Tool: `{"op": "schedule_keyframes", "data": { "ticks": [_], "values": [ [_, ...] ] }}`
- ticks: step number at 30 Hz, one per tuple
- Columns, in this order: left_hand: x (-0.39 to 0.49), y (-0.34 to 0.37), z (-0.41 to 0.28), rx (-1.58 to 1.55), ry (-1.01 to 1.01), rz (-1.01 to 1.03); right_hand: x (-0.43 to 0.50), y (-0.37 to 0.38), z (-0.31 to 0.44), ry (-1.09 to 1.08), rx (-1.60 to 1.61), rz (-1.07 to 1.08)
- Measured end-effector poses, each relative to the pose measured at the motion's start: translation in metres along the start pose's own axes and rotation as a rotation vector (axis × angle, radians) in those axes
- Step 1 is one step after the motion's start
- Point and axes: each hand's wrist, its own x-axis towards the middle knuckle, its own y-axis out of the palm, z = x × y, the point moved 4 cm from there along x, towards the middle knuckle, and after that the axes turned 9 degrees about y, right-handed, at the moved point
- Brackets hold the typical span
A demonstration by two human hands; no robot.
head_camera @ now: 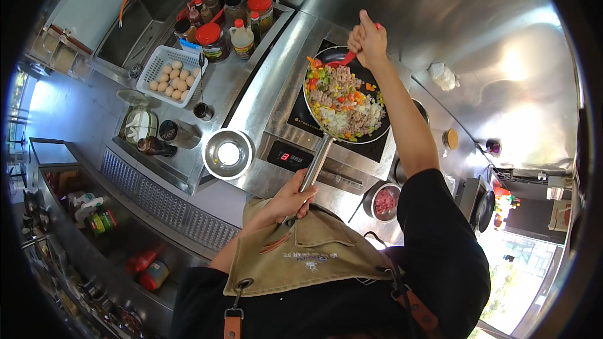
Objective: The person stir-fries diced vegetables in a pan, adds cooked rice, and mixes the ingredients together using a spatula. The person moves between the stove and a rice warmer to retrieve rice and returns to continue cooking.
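A black frying pan (365,73) rests on the induction cooktop (301,108). My left hand (294,197) is closed around its long metal handle (318,160). At the pan's far edge my right hand (370,40) grips a red spatula (347,59), whose blade dips in among the food. Rice (337,120), minced meat (340,77) and diced vegetables in orange, red, yellow and green fill much of the pan. Just left of the cooktop stands a steel bowl (228,154) that looks empty. The cooktop's display is lit red.
A white basket of eggs (155,63) stands left, below sauce bottles and red-lidded jars (208,34). Nearer are a pepper grinder or shaker (179,133) and a dark bottle (157,146). A steel bowl of raw meat (385,201) sits right of the cooktop. A sink (136,33) lies far left.
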Motion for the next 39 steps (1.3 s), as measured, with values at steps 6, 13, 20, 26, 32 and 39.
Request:
{"op": "schedule_keyframes", "data": {
  "ticks": [6,13,20,26,32,39],
  "values": [
    [0.001,-0.002,0.000,0.037,-0.011,-0.017,-0.169,-0.025,0.010,-0.107,-0.860,0.125],
    [0.004,-0.002,0.001,-0.024,-0.035,-0.014,-0.253,-0.088,-0.016,0.574,-0.812,-0.250],
    [0.006,-0.005,-0.003,-0.125,0.083,0.065,-0.248,-0.066,-0.016,0.060,-1.575,-0.287],
    [0.007,-0.010,0.000,0.003,0.002,-0.005,-0.273,-0.030,-0.025,0.038,-1.586,-0.268],
    [0.004,-0.010,-0.009,0.127,-0.131,-0.150,-0.277,-0.032,-0.037,0.387,-1.650,-0.330],
    [0.002,-0.003,-0.016,0.231,-0.160,-0.169,-0.258,-0.029,-0.035,0.108,-1.562,-0.305]
  ]
}}
